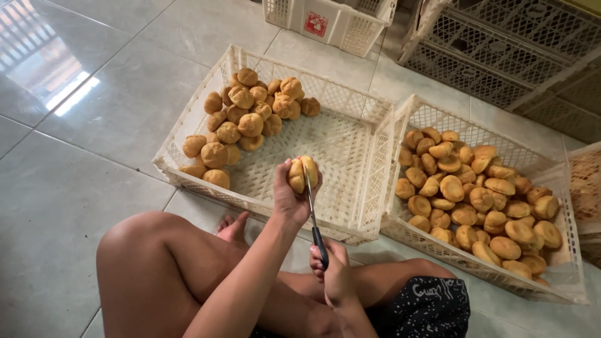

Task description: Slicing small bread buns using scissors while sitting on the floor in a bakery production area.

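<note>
— Do you see any label or sign here?

— Only one. On the white plastic crate [332, 22] at the top edge, in the middle, there is a small sticker [316, 24]. It is nearly square, red, with some white marks on it, and it sits on the crate's side wall.

— Any packages or screens?

— No, I find none. The sticker is too small to tell more.
</note>
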